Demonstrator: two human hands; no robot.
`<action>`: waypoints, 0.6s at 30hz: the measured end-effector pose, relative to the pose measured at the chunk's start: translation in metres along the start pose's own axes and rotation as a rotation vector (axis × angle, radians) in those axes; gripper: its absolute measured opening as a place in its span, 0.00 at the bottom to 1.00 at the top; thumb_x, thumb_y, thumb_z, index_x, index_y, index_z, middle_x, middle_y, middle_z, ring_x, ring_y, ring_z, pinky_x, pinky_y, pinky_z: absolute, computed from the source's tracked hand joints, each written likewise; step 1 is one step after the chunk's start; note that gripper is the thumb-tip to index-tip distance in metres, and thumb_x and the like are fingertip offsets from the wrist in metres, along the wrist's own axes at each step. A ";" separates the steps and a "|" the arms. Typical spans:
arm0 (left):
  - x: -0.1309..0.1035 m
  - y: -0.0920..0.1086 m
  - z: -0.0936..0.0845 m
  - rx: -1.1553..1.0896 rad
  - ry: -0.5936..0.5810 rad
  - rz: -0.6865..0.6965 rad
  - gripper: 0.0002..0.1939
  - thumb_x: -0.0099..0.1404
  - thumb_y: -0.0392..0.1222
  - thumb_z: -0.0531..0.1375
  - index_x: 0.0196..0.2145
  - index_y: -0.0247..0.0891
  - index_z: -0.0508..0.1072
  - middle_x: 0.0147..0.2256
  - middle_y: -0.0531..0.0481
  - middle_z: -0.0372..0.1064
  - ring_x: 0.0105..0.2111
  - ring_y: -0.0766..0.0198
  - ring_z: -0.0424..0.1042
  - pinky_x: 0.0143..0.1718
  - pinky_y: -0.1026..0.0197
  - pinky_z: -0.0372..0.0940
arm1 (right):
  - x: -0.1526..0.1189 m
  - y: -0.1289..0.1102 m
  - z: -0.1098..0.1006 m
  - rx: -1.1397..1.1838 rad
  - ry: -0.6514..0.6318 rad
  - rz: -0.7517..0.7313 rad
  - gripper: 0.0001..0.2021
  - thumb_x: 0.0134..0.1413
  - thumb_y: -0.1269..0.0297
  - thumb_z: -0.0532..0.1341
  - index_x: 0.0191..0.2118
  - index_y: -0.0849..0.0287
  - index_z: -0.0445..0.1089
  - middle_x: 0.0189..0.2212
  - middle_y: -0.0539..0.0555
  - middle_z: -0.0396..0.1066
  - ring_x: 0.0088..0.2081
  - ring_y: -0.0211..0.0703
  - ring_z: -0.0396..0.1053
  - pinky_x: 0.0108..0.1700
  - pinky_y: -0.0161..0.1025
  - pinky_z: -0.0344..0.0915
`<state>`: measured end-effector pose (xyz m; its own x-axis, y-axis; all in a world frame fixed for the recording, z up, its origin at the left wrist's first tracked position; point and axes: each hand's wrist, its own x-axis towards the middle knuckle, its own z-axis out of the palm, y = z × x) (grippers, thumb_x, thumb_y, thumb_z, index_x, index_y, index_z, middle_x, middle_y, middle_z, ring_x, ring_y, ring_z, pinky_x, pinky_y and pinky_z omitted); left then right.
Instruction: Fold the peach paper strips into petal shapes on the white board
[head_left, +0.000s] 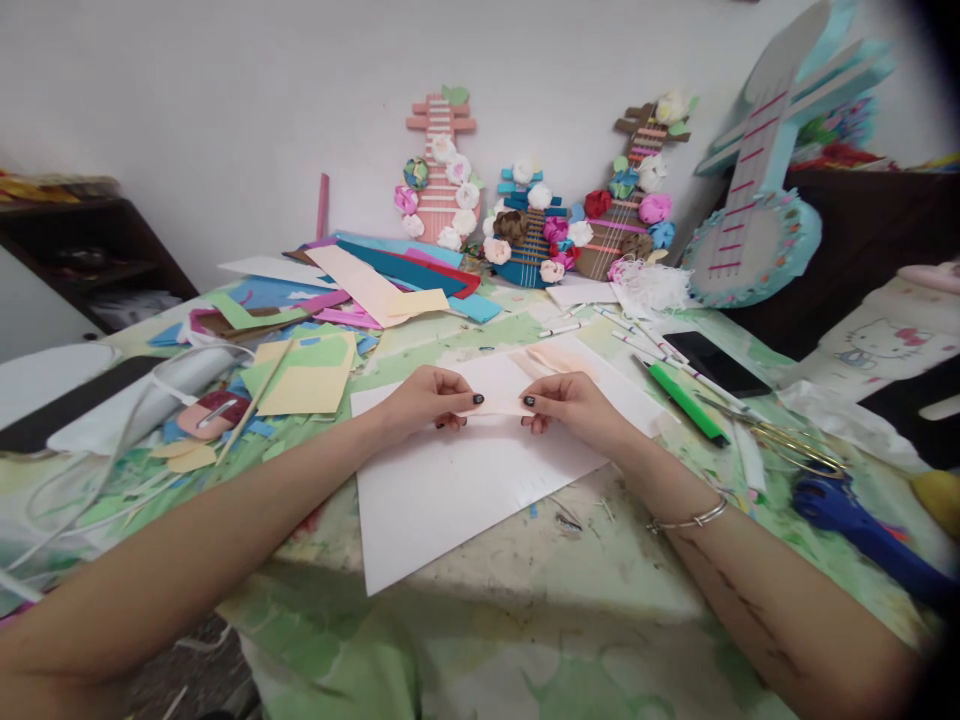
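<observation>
Between my two hands stretches a narrow strip of pale peach paper (501,406), probably crepe, held just above a white board (442,500). My left hand (433,397) pinches its left end between thumb and fingers. At the opposite end, my right hand (562,402) grips it the same way, thumb on top. Behind my right hand, more peach paper (559,358) lies crumpled on the board. The fingers curled beneath the strip are partly hidden.
Paper scraps (307,370) and coloured sheets (390,275) lie left and behind. On the right are a green marker (686,402), a phone (716,362), scissors (795,445) and a blue glue gun (862,525). Flower-decorated paper instruments (532,235) lean on the wall.
</observation>
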<state>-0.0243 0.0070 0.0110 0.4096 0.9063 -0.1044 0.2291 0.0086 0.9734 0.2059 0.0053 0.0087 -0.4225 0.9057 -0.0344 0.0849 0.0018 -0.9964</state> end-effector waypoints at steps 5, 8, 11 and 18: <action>0.001 -0.003 -0.008 -0.020 0.022 -0.038 0.13 0.55 0.45 0.65 0.24 0.33 0.69 0.14 0.54 0.65 0.14 0.74 0.60 0.15 0.72 0.51 | 0.000 0.002 -0.005 -0.010 0.008 -0.020 0.15 0.41 0.59 0.68 0.33 0.64 0.70 0.18 0.51 0.72 0.18 0.33 0.66 0.22 0.31 0.60; 0.001 -0.004 -0.011 -0.077 0.004 -0.005 0.10 0.59 0.44 0.61 0.31 0.34 0.68 0.15 0.54 0.65 0.14 0.73 0.61 0.16 0.71 0.52 | -0.002 0.001 -0.004 0.051 -0.014 -0.002 0.13 0.44 0.64 0.65 0.37 0.63 0.71 0.18 0.50 0.71 0.18 0.31 0.65 0.21 0.29 0.58; 0.002 -0.007 -0.013 -0.085 -0.009 0.127 0.12 0.59 0.40 0.59 0.41 0.36 0.67 0.26 0.50 0.71 0.22 0.68 0.69 0.23 0.68 0.61 | -0.005 -0.002 -0.003 0.228 -0.015 0.014 0.09 0.44 0.68 0.64 0.35 0.63 0.72 0.20 0.50 0.70 0.20 0.31 0.64 0.24 0.29 0.60; -0.004 -0.009 -0.007 0.098 -0.262 0.500 0.39 0.54 0.33 0.62 0.61 0.48 0.54 0.62 0.41 0.47 0.55 0.53 0.61 0.48 0.53 0.64 | -0.006 -0.004 0.003 0.519 -0.013 0.058 0.07 0.43 0.75 0.62 0.33 0.66 0.73 0.21 0.51 0.69 0.22 0.30 0.64 0.29 0.30 0.62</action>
<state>-0.0340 0.0058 0.0044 0.6914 0.6552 0.3045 0.0271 -0.4446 0.8953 0.2050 -0.0018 0.0130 -0.4422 0.8925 -0.0885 -0.3484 -0.2618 -0.9000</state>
